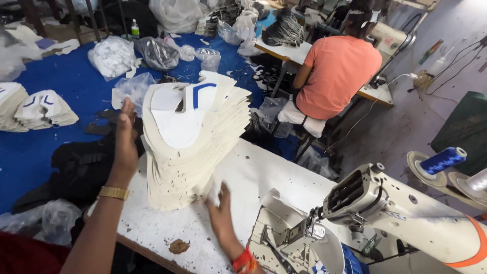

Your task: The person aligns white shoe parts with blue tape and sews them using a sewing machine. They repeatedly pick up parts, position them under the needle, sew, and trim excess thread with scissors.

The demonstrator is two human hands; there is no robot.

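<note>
1. You work in even, fairly bright light with no hard shadows; where it comes from is unclear.
2. Your right hand [221, 210] is smeared by motion blur.
3. The white table [253, 172] looks pale and slightly washed out.
4. Lines bend toward the frame edges, and the far background turns soft and grainy.

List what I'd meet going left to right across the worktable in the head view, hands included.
Left hand against the side of the stack → tall leaning stack of cream shoe-upper pieces → right hand at the stack's base → sewing machine → blue thread spool.
</note>
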